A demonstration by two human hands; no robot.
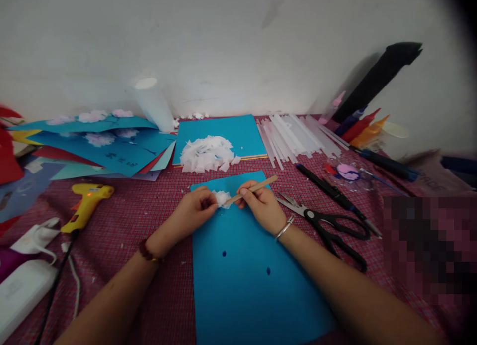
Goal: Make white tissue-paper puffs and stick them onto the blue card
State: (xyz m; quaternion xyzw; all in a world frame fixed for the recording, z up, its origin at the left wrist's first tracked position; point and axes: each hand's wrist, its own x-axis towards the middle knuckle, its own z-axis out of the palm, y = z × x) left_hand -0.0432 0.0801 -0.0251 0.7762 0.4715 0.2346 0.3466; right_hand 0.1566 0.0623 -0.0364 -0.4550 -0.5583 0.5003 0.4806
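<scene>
A blue sheet of paper [238, 295] lies in front of me, with two dark blue dots on its lower part. Near its top edge sits a small cluster of white paper pieces [221, 198]. My right hand [261, 206] pinches a flat wooden stick [266, 183], whose lower end touches the cluster's right side. At the cluster's left edge is my left hand [197, 208], its fingers closed; anything between the fingertips is too small to make out.
Behind the sheet, white paper scraps [206, 153] are heaped on blue paper. Scissors [328, 223] and a black pen [324, 186] lie right. A yellow glue gun [87, 203] and white power strip [26, 295] are left. White strips [298, 136] lie back right.
</scene>
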